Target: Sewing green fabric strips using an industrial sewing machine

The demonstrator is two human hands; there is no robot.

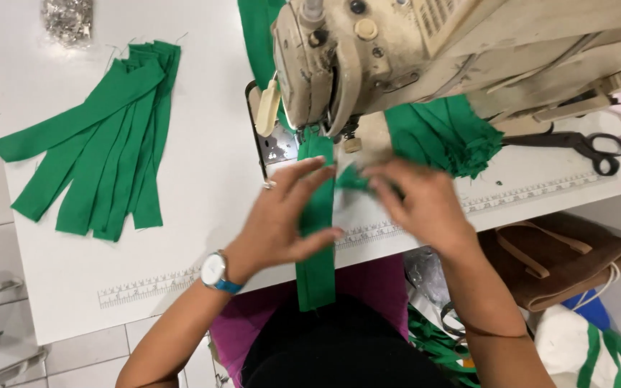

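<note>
A long green fabric strip runs from under the needle of a cream sewing machine toward me and hangs over the table's front edge. My left hand, with a watch on the wrist, lies on the strip with its fingers spread, pressing it flat. My right hand pinches a small green fabric piece right beside the strip, just in front of the presser foot. Both hands nearly touch each other at the strip.
A fan of several green strips lies on the white table at the left. Bunched green fabric sits right of the needle, black scissors farther right. A brown bag stands below the table edge.
</note>
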